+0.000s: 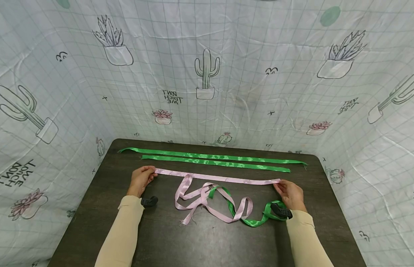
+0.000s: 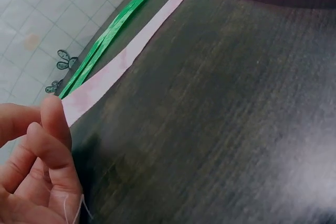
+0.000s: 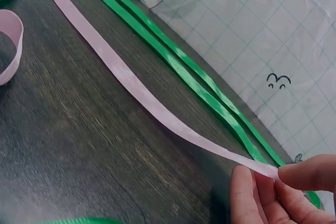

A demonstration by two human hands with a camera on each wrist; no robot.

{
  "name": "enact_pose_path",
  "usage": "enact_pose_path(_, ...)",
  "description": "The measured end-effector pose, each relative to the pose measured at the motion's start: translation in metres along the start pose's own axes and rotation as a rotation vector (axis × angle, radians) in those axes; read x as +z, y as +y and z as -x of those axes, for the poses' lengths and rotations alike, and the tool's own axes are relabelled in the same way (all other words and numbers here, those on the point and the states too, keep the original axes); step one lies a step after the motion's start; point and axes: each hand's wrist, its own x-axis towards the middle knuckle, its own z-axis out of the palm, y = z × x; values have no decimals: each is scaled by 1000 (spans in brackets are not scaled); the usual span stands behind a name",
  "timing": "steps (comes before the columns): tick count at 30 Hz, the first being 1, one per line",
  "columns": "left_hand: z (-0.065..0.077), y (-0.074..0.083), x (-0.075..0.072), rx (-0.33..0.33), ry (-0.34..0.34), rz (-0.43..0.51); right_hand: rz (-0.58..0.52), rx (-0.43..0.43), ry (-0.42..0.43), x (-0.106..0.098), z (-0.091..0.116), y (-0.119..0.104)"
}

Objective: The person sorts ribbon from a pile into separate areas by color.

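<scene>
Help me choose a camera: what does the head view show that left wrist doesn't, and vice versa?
Only the head view: the right hand, sleeves, the black wrist devices and the loose green ribbon.
Only the left wrist view: fine pale threads by the left hand.
Both: that hand pinching a pink ribbon, two green ribbons, the table and the printed cloth.

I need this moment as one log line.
left hand: pinches pink ribbon | right hand: pinches same ribbon | two green ribbons: nearly straight, beyond | looped pink ribbon, looped green ribbon: overlapping, nearer
</scene>
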Motion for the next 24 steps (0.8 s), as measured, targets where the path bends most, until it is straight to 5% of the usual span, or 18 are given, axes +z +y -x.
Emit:
enact_pose_path(12, 2, -2, -22, 14, 40, 39, 50, -121, 75, -19, -3, -5)
enact_pose_path(18, 8, -8, -36, 71, 94, 35, 243, -224, 31, -29, 6, -1)
enact_pose_path(24, 26, -14, -43, 151, 120, -93, 549, -371, 3, -32, 23, 13)
